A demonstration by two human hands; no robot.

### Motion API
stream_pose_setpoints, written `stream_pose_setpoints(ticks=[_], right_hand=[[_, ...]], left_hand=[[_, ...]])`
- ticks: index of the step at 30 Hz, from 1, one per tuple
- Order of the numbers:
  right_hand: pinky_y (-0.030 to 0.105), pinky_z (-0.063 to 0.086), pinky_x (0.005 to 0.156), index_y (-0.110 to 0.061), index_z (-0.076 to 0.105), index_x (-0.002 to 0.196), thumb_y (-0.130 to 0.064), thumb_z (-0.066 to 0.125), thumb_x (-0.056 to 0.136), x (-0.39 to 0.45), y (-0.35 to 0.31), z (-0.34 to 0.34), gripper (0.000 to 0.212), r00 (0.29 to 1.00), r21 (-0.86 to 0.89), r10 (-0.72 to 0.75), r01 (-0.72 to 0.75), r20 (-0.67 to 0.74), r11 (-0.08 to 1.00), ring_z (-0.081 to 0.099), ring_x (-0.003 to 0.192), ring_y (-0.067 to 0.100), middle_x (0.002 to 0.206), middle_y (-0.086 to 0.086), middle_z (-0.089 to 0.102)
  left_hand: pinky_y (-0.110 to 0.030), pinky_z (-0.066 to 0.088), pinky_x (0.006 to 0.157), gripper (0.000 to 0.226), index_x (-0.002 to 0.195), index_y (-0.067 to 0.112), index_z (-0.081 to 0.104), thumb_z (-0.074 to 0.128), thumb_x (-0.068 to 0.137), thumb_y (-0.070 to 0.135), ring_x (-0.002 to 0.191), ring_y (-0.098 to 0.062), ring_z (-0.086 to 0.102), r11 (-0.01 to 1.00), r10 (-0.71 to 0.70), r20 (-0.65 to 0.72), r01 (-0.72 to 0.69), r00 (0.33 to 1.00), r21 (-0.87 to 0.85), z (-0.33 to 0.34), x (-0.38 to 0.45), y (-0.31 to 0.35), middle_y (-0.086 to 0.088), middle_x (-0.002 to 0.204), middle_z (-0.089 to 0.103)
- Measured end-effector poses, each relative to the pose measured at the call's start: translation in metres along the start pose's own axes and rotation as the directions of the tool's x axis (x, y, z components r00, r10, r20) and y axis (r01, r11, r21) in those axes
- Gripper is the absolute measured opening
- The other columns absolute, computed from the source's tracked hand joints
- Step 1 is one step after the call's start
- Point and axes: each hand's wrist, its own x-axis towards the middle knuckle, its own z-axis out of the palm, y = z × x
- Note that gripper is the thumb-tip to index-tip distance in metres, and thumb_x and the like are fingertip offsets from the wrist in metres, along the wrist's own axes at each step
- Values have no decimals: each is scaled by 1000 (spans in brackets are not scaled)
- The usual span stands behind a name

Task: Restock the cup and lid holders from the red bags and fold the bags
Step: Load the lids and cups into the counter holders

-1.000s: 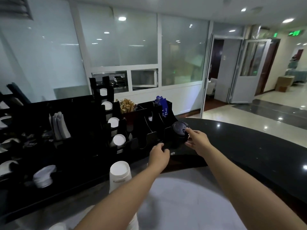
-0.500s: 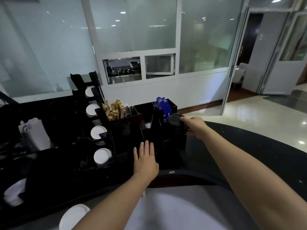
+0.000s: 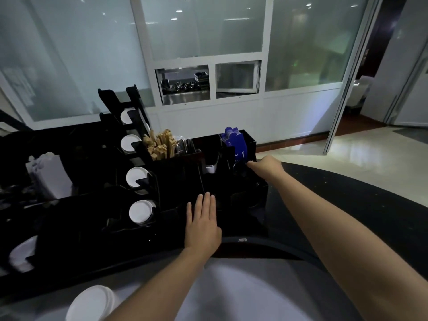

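The task looked partway done: the right hand (image 3: 266, 166) pinched a black lid (image 3: 238, 167) into the black holder (image 3: 243, 205) on the bench (image 3: 347, 216), while the left hand (image 3: 203, 218) pressed flat, fingers straight, on the holder's front. White cups (image 3: 140, 212) filled four slots (no red bags were visible), so folding seemingly remained.

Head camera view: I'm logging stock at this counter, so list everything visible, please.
black organiser: one, on the dark counter
white cup stacks: four showing, in the slanted holder, left of centre
black lid: one, at the right compartment
wooden stirrers: a bunch, tan, rear compartment
blue packets: a stack, rear right compartment
white napkins: a stack, far left
left hand: flat on the organiser front
right hand: holds the lid
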Motion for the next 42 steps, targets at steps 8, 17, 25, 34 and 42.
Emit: stream_pose_setpoints(ticks=[8,17,25,34,42], right_hand=[[22,41,45,-14,59,77,-49,64,91,-1,3,3,38,1000,-21,22,-22,20,1000,64,60,16,77,4,66],[29,52,55,-10,59,85,-46,58,96,-2,6,4,38,999,-68,38,-35,37,997,67,71,24,84,11,66],[36,53,71,-3,60,94,-51,48,99,1,9,18,49,998,-112,44,-50,-52,992,66,86,30,95,14,67],[49,52,95,-1,64,109,-59,41,96,-2,26,26,64,987,-187,82,-107,-138,976,57,109,38,112,19,65],[49,38,102,-1,67,118,-63,40,97,-14,30,35,70,949,-426,-115,-23,-294,904,46,125,37,133,15,56]], left_hand=[[-55,-6,124,87,157,10,-19,40,98,32,153,-28,-22,1000,-8,-7,8,1000,-30,-1,-1,2,-9,167,-20],[-56,-8,123,89,157,11,-18,44,98,36,154,-27,-19,999,6,-17,-6,1000,-35,-2,-2,-1,-8,168,-18],[-56,-9,123,89,155,11,-21,42,98,35,154,-27,-19,999,12,-20,-12,1000,-40,-4,-3,-1,-8,168,-19],[-56,-7,123,89,156,11,-19,43,97,35,154,-27,-19,999,14,-15,-15,1000,-47,1,-1,-2,-8,168,-18],[-56,-7,124,87,158,11,-16,43,97,33,154,-26,-19,998,9,-14,-10,1000,-67,0,-1,-2,-7,168,-17]])
